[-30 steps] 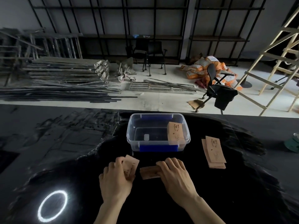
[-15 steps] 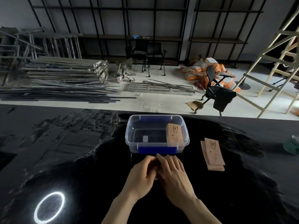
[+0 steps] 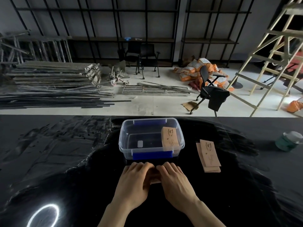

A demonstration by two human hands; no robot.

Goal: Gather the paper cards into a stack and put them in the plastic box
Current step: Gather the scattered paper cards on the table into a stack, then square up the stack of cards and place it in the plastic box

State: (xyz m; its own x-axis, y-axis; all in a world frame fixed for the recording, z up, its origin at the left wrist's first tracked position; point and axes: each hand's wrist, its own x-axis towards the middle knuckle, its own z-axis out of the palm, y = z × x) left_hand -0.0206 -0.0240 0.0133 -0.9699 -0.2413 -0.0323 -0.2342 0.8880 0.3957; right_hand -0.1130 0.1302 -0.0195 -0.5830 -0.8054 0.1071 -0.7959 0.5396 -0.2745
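A clear plastic box (image 3: 122, 141) with blue latches stands on the black table (image 3: 65, 161); a stack of brown paper cards (image 3: 169, 138) leans inside its right end. Just in front of the box, my left hand (image 3: 132, 182) and my right hand (image 3: 176, 182) press together around a small stack of brown cards (image 3: 154, 178), mostly hidden between the palms. Another loose pile of brown cards (image 3: 209, 155) lies flat on the table to the right of the box.
A green jar with a clear lid (image 3: 288, 141) stands at the table's far right. A bright ring-light reflection (image 3: 43, 216) shows at the front left. Beyond the table's far edge lie metal bars, chairs, orange sacks and a wooden ladder.
My left hand carried its card rightward onto the cards under my right hand. Both hands then closed together around the one stack in front of the box.
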